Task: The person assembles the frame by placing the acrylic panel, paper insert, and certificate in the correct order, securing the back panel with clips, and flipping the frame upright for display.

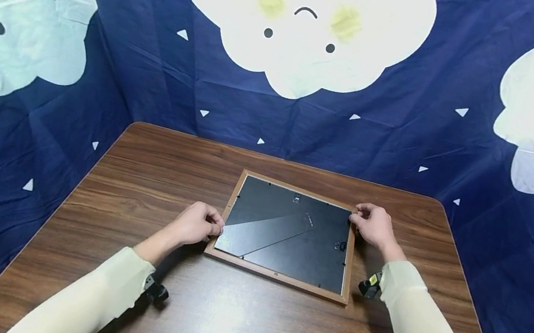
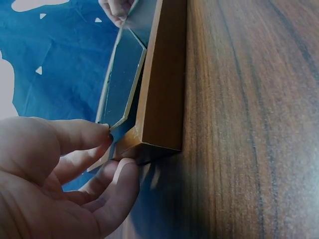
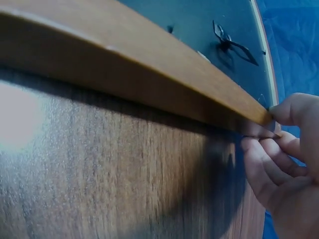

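Observation:
A wooden picture frame (image 1: 275, 274) lies with its back up on the table, its black backing board (image 1: 261, 198) showing. Slanting across that board is a flat easel stand (image 1: 261, 235), its wide end at the left side. My left hand (image 1: 197, 224) pinches the frame's left side; in the left wrist view a fingertip meets the end of the stand (image 2: 122, 82), other fingers lie lower at the frame's corner. At the far right corner, my right hand (image 1: 373, 225) grips the frame, thumb on top and fingers against the outer side (image 3: 214, 107).
The brown wood-grain table (image 1: 149, 170) extends around the frame. A dark blue cloth (image 1: 155, 71) with white clouds hangs behind it and at both sides. Small black cameras (image 1: 156, 291) are worn at the wrists. Metal hangers (image 1: 341, 245) sit on the backing board.

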### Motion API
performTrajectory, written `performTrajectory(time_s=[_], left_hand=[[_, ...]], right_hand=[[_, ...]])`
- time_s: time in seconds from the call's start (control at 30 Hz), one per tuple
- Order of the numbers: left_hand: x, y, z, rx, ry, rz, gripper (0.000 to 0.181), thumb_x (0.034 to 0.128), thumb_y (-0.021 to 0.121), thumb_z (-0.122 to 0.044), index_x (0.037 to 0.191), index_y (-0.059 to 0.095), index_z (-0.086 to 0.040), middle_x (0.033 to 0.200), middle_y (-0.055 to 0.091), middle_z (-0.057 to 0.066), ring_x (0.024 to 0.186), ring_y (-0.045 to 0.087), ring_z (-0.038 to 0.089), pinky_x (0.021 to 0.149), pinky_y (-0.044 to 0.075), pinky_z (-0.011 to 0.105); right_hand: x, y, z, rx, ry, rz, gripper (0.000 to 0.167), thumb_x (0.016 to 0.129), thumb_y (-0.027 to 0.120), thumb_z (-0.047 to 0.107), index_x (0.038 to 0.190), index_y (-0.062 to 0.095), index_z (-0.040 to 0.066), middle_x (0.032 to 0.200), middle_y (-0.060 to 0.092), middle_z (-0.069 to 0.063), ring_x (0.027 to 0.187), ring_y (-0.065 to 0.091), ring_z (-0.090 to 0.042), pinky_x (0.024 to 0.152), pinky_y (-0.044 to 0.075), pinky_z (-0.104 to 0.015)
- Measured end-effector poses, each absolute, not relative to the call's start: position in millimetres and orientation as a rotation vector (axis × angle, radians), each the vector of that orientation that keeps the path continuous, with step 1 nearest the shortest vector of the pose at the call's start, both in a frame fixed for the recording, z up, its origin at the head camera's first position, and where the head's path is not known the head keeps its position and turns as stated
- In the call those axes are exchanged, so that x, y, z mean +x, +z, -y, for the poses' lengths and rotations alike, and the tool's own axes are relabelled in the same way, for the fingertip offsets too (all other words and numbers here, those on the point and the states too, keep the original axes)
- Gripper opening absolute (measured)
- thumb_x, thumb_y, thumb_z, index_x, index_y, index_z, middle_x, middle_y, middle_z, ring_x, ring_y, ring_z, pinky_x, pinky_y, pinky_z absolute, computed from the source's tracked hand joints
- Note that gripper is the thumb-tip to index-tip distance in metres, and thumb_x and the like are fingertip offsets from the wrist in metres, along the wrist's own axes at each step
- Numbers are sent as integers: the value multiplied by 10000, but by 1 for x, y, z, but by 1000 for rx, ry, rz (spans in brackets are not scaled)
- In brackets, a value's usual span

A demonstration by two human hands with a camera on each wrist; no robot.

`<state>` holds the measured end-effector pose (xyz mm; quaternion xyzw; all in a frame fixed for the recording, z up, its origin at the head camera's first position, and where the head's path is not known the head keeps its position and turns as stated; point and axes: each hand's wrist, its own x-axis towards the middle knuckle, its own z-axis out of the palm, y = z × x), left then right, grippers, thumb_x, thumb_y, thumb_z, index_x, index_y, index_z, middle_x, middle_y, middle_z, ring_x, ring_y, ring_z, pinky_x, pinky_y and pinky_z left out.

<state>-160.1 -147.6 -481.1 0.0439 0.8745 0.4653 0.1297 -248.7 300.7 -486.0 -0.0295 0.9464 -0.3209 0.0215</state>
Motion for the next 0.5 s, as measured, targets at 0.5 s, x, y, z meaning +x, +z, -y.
performTrajectory(time_s=[0.5], left_hand=[[-158, -476, 146, 114, 1360, -2538, 42, 851, 723, -19, 874, 758, -19, 780, 698, 43, 646, 683, 196, 582, 581, 311]], right_hand=[[-248, -479, -308, 11, -1388, -2700, 343, 991, 620, 103, 1277, 610, -86, 1050, 724, -206, 773, 673, -147, 776, 600, -395]])
